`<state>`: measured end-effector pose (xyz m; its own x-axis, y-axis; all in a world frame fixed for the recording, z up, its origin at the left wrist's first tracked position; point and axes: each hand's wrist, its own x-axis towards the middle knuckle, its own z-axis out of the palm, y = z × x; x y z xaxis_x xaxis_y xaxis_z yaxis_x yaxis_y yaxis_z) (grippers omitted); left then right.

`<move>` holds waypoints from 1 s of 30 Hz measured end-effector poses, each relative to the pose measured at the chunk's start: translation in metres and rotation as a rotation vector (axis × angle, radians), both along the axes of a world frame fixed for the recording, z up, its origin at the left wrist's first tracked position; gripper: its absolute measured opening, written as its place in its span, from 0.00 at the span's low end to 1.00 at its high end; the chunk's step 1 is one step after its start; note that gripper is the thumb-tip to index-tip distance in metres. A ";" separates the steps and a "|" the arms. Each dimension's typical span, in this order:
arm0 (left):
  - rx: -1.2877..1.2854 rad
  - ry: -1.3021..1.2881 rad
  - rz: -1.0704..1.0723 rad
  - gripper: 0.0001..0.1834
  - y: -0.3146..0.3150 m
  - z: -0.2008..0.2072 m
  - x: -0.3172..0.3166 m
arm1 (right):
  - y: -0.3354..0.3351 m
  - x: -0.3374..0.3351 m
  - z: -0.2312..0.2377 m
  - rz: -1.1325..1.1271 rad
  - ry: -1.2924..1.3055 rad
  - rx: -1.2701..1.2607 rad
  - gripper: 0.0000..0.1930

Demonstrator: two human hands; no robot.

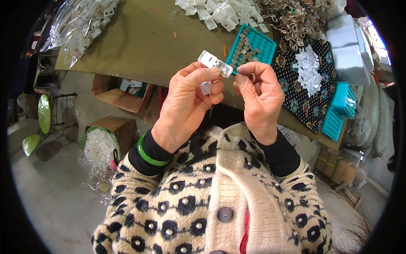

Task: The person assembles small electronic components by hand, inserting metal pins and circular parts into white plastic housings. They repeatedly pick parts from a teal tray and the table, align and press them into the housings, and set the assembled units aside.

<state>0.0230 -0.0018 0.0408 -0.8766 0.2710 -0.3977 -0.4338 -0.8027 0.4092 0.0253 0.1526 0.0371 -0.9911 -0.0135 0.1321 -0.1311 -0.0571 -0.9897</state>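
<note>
My left hand (186, 95) is closed around a small white plastic case (210, 60), its thumb pressed near the end where small metal parts show. Below that thumb, a second white piece (205, 88) pokes out between the curled fingers. Close to the case's right end, my right hand (263, 91) has its thumb and forefinger pinched together; what is between them, if anything, is too small to make out. Just beyond the hands lies a teal ribbed tray (265, 44), with several small round silvery discs (244, 47) mostly along its left side.
White plastic cases (218, 15) are heaped at the table's far side, beside tangled clear-and-metallic pieces (292, 17). White slips (308, 70) lie on a patterned dark cloth (292, 95). Teal trays (342, 101) stack at right. A clear bag (80, 31) sits far left; a cardboard box (122, 95) stands below.
</note>
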 end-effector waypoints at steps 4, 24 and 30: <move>-0.211 0.140 0.123 0.11 0.002 -0.003 0.002 | 0.002 0.002 0.002 0.120 -0.324 -0.402 0.05; -0.250 0.048 -0.148 0.11 -0.001 -0.009 0.019 | 0.057 -0.072 -0.022 -0.182 0.621 1.139 0.04; -0.181 -0.005 -0.158 0.07 0.000 -0.006 0.014 | 0.070 -0.078 -0.024 -0.036 0.502 1.127 0.04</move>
